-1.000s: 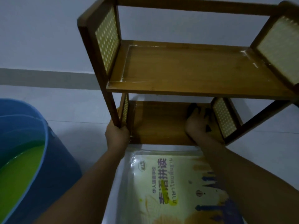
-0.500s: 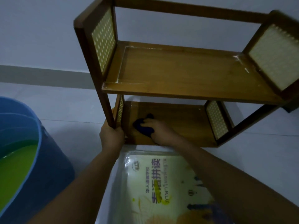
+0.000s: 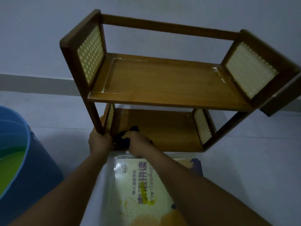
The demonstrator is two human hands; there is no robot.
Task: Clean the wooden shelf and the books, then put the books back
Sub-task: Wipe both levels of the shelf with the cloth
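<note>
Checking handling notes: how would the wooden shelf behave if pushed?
The wooden shelf looks rigid and probably light, being an open frame. It might slide or tip on the smooth floor, perhaps why the left hand grips its post.

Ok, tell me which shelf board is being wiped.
The lower board: the right hand presses the dark cloth at its left end. The upper board is untouched.

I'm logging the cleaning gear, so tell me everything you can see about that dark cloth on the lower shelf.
The dark cloth looks navy or black, soft and bunched into a crumpled wad. It sits on the lower board of the wooden shelf, at the left front corner beside the woven side panel. The right hand holds it against the board from above, covering much of it. The left hand grips the shelf's front left post right next to it. Whether it's wet can't be told.
</note>
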